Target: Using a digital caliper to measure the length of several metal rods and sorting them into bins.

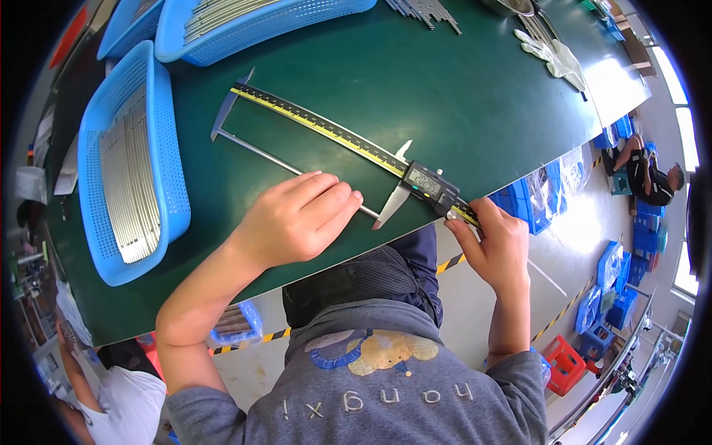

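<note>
My left hand (304, 216) is closed round the middle of a thin metal rod (259, 152) just above the green table. Both ends of the rod sit between the jaws of a long digital caliper (319, 123), one end at the far left jaw, the other at the sliding jaw beside the display. My right hand (489, 241) grips the caliper's near right end, thumb and fingers pinched on the slide and beam. The caliper lies slantwise across the table, its yellow-edged scale facing up. The palm side of my left hand is hidden.
A blue basket (176, 159) of metal rods stands at the left, with another blue basket (259, 37) behind it. Loose rods (426, 11) and white gloves (552, 55) lie at the far side. The table edge (297, 280) runs close before me. Two other people sit farther off.
</note>
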Available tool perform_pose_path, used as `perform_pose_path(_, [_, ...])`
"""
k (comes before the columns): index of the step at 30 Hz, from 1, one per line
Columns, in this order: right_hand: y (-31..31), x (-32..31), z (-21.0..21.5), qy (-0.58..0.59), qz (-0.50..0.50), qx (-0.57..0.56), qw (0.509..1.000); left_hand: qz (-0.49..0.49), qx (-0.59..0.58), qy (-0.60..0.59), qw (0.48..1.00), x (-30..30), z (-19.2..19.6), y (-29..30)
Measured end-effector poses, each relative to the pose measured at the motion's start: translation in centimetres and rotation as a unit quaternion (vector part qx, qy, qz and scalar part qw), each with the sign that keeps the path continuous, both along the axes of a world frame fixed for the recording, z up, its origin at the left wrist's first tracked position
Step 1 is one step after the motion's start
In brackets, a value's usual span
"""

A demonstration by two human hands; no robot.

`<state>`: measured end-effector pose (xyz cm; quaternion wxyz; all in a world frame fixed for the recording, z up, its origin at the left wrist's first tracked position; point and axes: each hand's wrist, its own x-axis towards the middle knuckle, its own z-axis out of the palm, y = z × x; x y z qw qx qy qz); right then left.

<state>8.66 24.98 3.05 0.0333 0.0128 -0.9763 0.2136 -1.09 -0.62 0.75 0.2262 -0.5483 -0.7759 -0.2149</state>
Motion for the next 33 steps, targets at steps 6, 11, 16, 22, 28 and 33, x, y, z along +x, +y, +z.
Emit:
perform_pose_path(6, [0.5,0.4,-0.4,0.013,-0.011,0.011,1.0,-0.015,-0.019,-0.003,1.0,-0.2,0.9,0.1])
perform_pose_path(11, [0.2,0.4,-0.5,-0.011,-0.009,0.009,1.0,0.002,-0.023,-0.023,0.999,-0.6,0.4,-0.4])
perform_pose_path(16, [-0.1,0.0,0.0,-0.011,-0.01,0.008,1.0,0.038,-0.021,-0.072,0.996,-1.0,0.9,-0.8])
perform_pose_path(22, [0.7,-1.4,0.5,0.024,-0.008,0.027,0.999,0.03,-0.038,-0.073,0.996,-1.3,1.3,-0.9])
perform_pose_path(28, [1.2,-4.8,-0.5,0.014,0.054,0.012,0.998,-0.039,-0.004,0.067,0.997,-1.7,5.8,3.9])
perform_pose_path(33, [1.4,-5.2,-1.7,0.029,0.048,-0.106,0.993,-0.226,-0.001,0.168,0.959,-5.6,10.2,16.4])
